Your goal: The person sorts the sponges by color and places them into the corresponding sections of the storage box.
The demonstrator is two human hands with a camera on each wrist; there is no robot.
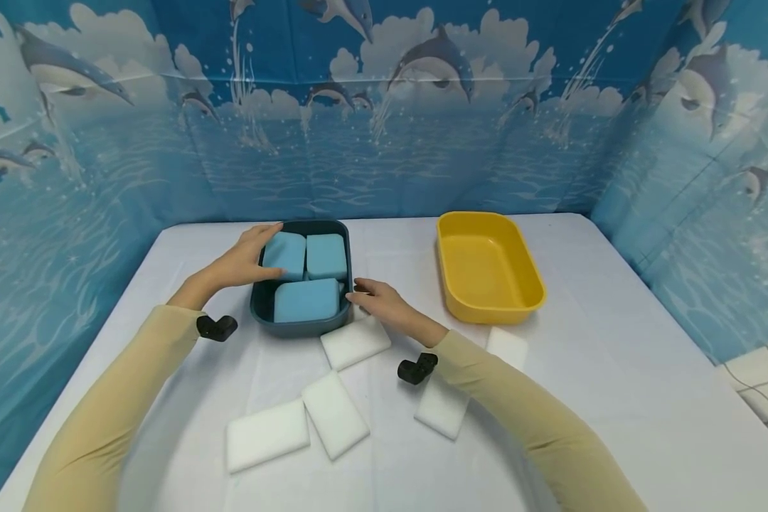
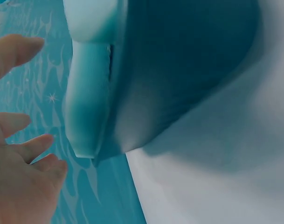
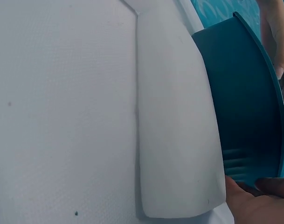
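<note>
A dark teal tub [image 1: 301, 328] stands on the left part of the table with light blue sponges in it. Two sponges lie side by side at its far end, a left one [image 1: 289, 250] and a right one [image 1: 327, 256]. A third sponge [image 1: 306, 301] lies across the near end. My left hand [image 1: 243, 257] reaches over the tub's left rim, fingers and thumb spread above the left sponge. In the left wrist view those fingers [image 2: 20, 121] stand apart from the sponges. My right hand [image 1: 387, 306] is at the tub's right wall, its fingertips against or close to it.
A yellow tub [image 1: 488, 270] with nothing in it stands at the back right. White sponges lie in front: one [image 1: 356, 343] by the teal tub, two [image 1: 267, 434] [image 1: 336, 414] nearer the front, others [image 1: 443, 406] partly under my right forearm. A dolphin-print curtain [image 1: 384, 156] hangs behind.
</note>
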